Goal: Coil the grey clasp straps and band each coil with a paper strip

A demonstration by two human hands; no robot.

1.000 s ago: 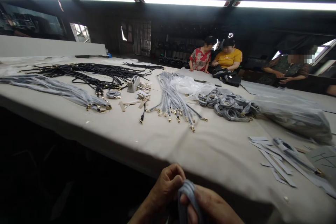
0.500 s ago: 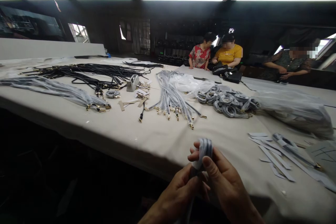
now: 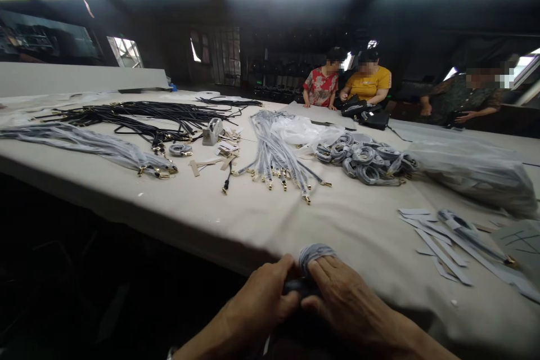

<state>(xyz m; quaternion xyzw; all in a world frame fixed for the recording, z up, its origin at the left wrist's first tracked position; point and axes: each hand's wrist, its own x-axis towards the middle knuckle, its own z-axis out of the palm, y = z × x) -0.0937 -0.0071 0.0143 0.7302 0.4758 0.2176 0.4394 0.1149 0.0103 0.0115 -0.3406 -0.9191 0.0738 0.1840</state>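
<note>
Between my hands, just off the table's near edge, is a coiled strap (image 3: 314, 251) in thin pale wrapping. My right hand (image 3: 343, 292) wraps over the coil, its fingers laid on the near side. With thumb and fingers closed, my left hand (image 3: 270, 295) pinches a dark length of the same strap below the coil; its end is hidden under my hands. Ahead on the table lies a fanned bundle of wrapped straps (image 3: 276, 149) with gold clasps. To its right is a heap of coiled wrapped straps (image 3: 365, 160).
Black straps (image 3: 169, 118) and another wrapped bundle (image 3: 84, 143) spread across the left, near a tape dispenser (image 3: 213, 131). White paper strips (image 3: 439, 247) and a large plastic bag (image 3: 472, 174) lie right. Two people stand across the table (image 3: 202, 202); a third person is at far right.
Both hands have moved lower, and the coil has turned from upright loops to lying under my right fingers. My left hand has shifted left. The person at far right has moved an arm.
</note>
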